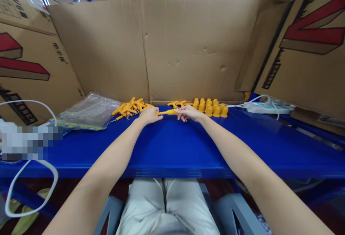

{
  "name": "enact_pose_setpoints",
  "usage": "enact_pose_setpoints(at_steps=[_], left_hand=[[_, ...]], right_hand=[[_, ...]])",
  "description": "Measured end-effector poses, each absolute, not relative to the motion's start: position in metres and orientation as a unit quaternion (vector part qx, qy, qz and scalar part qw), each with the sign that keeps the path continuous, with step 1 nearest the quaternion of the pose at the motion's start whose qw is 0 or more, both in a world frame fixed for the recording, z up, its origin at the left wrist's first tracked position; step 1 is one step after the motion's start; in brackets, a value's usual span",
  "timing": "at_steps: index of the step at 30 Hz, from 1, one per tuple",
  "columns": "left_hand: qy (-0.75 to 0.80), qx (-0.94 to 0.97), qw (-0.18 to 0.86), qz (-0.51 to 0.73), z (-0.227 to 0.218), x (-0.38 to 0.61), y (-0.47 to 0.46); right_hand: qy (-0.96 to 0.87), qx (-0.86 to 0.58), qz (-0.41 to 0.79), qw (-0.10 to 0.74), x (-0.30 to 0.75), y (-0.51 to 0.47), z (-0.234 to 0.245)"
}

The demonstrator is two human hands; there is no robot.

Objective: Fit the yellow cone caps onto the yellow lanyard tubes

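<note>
Above the blue table, both hands hold a yellow part (164,112) with a ridged, screw-like shaft. My left hand (148,116) is closed round its left end, and my right hand (190,113) pinches its right end between thumb and fingers. Fingers cover both ends, so its full shape is hidden. Just left of my left hand lies a pile of yellow branched pieces (129,107) with thin metal chains or springs. A few more yellow branched pieces (179,104) lie behind my right hand. Beside that hand, yellow cup-shaped pieces (208,109) stand upright in rows.
A clear plastic bag (88,111) lies left on the blue table (178,148). A cardboard wall (194,48) closes off the back, with large cartons (29,66) at both sides. White cables run to a power strip (262,108) at right. A white cable loop (55,179) hangs front left.
</note>
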State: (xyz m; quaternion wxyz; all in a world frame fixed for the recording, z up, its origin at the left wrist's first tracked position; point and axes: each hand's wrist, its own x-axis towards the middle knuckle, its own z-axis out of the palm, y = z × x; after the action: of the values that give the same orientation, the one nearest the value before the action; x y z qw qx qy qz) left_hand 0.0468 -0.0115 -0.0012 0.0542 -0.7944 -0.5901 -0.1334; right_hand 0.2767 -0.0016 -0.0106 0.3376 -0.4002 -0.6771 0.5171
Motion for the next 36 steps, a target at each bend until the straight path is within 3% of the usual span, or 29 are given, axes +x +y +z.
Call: enact_pose_setpoints(at_steps=[5,10,13,17,24,30,36], left_hand=[[-0.596,-0.790,0.065,-0.131,0.002,0.049,-0.017],[-0.600,-0.787,0.062,-0.128,0.006,0.051,-0.021],[-0.605,-0.785,0.036,-0.126,0.007,0.050,-0.020],[-0.607,-0.785,0.019,-0.126,0.006,0.048,-0.019],[-0.598,-0.788,-0.022,-0.144,0.006,0.048,-0.017],[-0.590,-0.792,0.005,-0.154,0.007,0.051,-0.020],[-0.585,-0.793,0.094,-0.145,0.013,0.052,-0.028]], right_hand=[[-0.651,-0.397,0.545,0.350,0.276,-0.002,-0.013],[-0.678,-0.408,0.531,0.303,0.279,0.002,-0.015],[-0.742,-0.417,0.412,0.325,0.275,0.007,-0.019],[-0.833,-0.388,0.133,0.371,0.267,0.010,-0.023],[-0.885,-0.380,-0.065,0.262,0.258,-0.009,-0.012],[-0.899,-0.359,-0.084,0.237,0.258,-0.018,-0.002],[-0.881,-0.402,0.025,0.249,0.258,-0.018,0.001]])
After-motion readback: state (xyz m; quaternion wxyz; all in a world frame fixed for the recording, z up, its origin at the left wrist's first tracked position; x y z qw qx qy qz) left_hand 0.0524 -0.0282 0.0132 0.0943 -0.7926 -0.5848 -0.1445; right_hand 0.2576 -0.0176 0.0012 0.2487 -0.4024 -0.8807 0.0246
